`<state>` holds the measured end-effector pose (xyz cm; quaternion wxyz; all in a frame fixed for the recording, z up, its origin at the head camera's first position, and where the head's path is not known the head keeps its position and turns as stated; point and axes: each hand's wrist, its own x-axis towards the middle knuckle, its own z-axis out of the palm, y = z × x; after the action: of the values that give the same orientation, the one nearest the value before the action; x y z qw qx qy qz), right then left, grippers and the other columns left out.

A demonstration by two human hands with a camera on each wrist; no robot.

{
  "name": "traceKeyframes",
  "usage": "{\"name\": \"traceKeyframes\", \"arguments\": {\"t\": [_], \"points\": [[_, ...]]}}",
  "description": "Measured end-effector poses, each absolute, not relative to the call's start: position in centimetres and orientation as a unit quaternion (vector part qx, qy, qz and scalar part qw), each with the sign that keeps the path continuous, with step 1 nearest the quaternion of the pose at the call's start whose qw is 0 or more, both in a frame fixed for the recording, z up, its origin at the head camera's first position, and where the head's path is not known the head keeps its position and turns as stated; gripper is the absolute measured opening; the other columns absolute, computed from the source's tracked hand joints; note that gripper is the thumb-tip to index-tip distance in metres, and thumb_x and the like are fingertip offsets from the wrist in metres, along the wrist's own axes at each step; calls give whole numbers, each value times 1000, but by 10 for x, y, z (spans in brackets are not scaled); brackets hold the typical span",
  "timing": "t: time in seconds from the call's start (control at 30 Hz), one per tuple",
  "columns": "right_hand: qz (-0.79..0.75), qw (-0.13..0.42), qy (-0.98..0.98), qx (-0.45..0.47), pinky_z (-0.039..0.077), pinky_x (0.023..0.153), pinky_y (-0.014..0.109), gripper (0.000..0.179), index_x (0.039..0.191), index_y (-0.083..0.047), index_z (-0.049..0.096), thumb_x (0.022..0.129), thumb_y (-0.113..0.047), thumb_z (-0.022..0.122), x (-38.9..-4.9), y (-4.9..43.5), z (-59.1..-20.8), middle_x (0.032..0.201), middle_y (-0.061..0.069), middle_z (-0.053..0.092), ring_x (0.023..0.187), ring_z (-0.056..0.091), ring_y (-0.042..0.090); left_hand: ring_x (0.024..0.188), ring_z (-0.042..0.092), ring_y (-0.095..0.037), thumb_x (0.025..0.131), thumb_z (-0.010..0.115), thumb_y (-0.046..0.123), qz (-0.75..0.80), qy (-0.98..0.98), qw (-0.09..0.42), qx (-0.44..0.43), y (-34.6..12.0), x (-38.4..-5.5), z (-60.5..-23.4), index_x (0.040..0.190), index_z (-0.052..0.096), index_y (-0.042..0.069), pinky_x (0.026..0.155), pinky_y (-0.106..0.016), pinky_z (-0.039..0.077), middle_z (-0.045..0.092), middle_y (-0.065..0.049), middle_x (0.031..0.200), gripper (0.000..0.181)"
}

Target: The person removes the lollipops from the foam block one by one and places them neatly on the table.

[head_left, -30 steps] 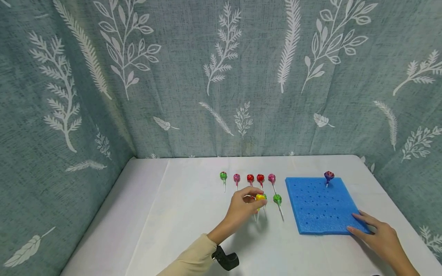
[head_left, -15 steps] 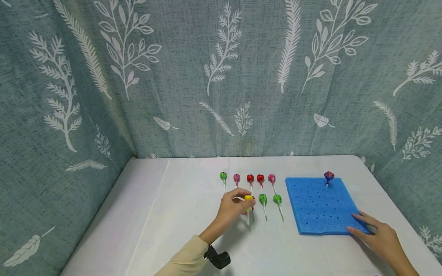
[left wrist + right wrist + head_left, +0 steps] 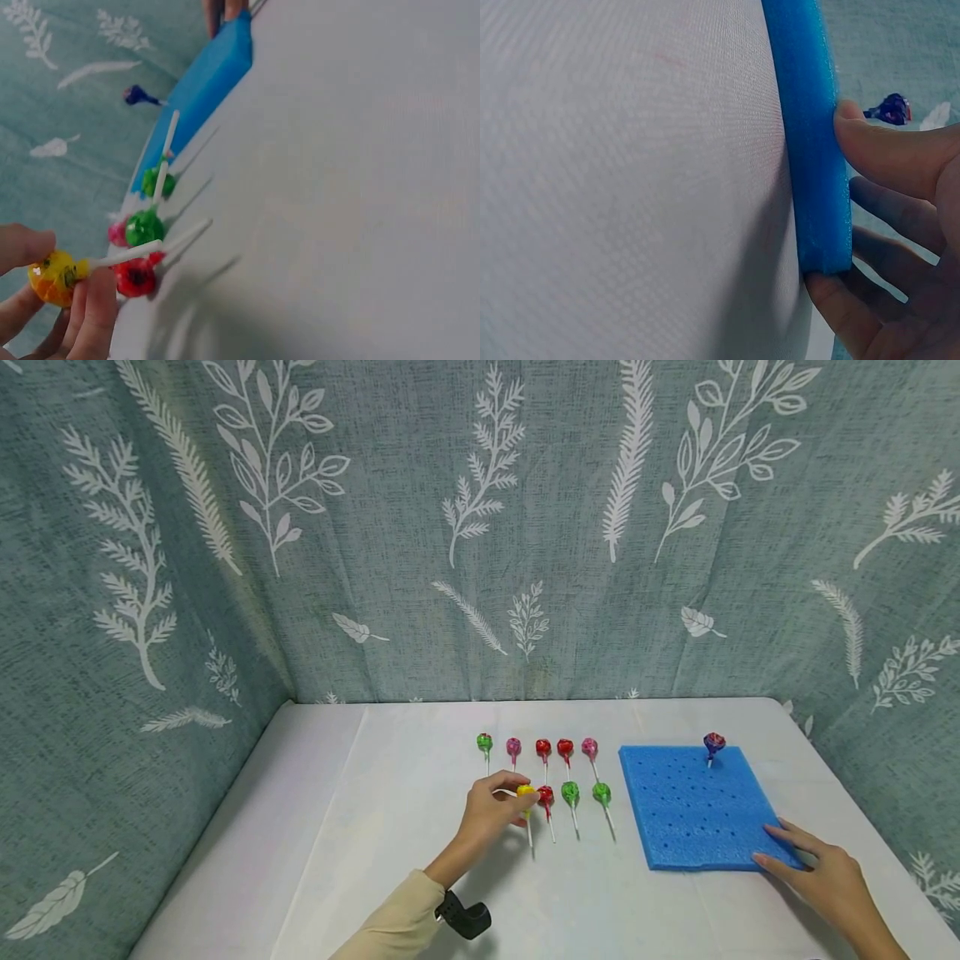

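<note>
My left hand [image 3: 487, 810] pinches a yellow lollipop [image 3: 54, 279] by its candy head, with the white stick free, over the left end of the front row of lollipops. Close beside it lies a red lollipop [image 3: 546, 795], followed by a green lollipop [image 3: 570, 793] and another green lollipop [image 3: 602, 792]. My right hand [image 3: 825, 872] rests on the near right corner of a blue foam board [image 3: 690, 810] dotted with small holes. In the right wrist view the thumb lies on the board's top and the other fingers spread around its end.
Behind the front row lie green [image 3: 484, 742], pink [image 3: 513, 747], red [image 3: 543, 747], red [image 3: 566, 747] and pink [image 3: 589, 747] lollipops. A purple lollipop [image 3: 714, 742] stands upright in the board's far right part. A leaf-patterned curtain [image 3: 465, 527] borders the white table [image 3: 375, 827].
My left hand has moved leftward along the front row with the yellow lollipop. The red and green lollipops it was covering now show. My right hand and the board stay put.
</note>
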<state>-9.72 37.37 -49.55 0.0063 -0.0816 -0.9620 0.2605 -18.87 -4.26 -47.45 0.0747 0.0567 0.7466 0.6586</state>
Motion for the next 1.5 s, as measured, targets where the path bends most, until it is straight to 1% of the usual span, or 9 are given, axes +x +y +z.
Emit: {"name": "traceKeyframes", "arguments": {"t": [0.1, 0.23, 0.37, 0.6, 0.7, 0.93, 1.17, 1.4, 1.5], "points": [[264, 9, -961, -82, 32, 87, 71, 76, 128, 10, 51, 82, -48, 68, -97, 373, -495, 134, 35, 39, 117, 34, 60, 76, 62, -24, 83, 73, 12, 648, 757, 72, 49, -44, -184, -462, 104, 67, -2, 64, -38, 56, 62, -10, 96, 26], [268, 10, -960, -80, 32, 87, 70, 75, 128, 10, 51, 83, -47, 68, -96, 372, -495, 134, 35, 38, 117, 34, 61, 70, 64, -27, 83, 73, 12, 629, 773, 71, 41, -47, -187, -463, 103, 67, -3, 63, -39, 56, 61, -10, 92, 25], [270, 5, -959, -81, 32, 87, 70, 75, 128, 10, 50, 83, -48, 68, -96, 373, -494, 135, 35, 38, 117, 34, 61, 62, 64, -22, 81, 75, 16, 612, 787, 67, 43, -50, -196, -480, 103, 67, -2, 58, -33, 55, 61, -7, 90, 29], [268, 15, -960, -76, 35, 85, 70, 73, 126, 10, 52, 83, -46, 69, -95, 371, -494, 133, 35, 40, 116, 36, 60, 60, 58, -12, 78, 78, 16, 572, 817, 59, 38, -50, -202, -487, 98, 69, 2, 51, -28, 53, 60, -5, 88, 26], [271, 19, -960, -72, 35, 84, 69, 72, 126, 10, 53, 83, -45, 69, -94, 370, -494, 133, 35, 41, 115, 36, 60, 59, 57, -12, 77, 79, 14, 555, 830, 50, 35, -49, -204, -489, 97, 70, 1, 48, -26, 51, 60, -6, 87, 26], [273, 12, -959, -78, 34, 86, 70, 74, 127, 9, 52, 83, -47, 68, -97, 371, -492, 134, 35, 39, 117, 35, 60, 62, 56, -12, 74, 79, 3, 541, 839, 31, 42, -49, -208, -493, 98, 69, -4, 47, -26, 52, 63, -9, 85, 27], [270, 3, -959, -82, 34, 86, 70, 76, 128, 10, 51, 83, -49, 68, -97, 371, -492, 134, 35, 38, 117, 34, 61, 66, 52, -11, 73, 80, 6, 497, 865, -2, 73, -49, -210, -498, 93, 70, -1, 46, -20, 46, 63, -7, 82, 23], [267, -4, -960, -85, 33, 86, 70, 77, 129, 9, 50, 83, -50, 67, -97, 374, -493, 135, 35, 37, 117, 33, 61, 51, 51, -10, 73, 79, 4, 513, 856, 10, 66, -47, -211, -498, 98, 69, -3, 40, -24, 47, 62, -10, 85, 28], [267, 4, -960, -83, 34, 86, 70, 75, 128, 9, 51, 83, -49, 67, -97, 373, -494, 134, 35, 39, 116, 34, 61, 50, 50, -10, 73, 80, 4, 513, 856, 14, 63, -46, -211, -497, 100, 68, -3, 40, -24, 47, 62, -11, 87, 30]]}}
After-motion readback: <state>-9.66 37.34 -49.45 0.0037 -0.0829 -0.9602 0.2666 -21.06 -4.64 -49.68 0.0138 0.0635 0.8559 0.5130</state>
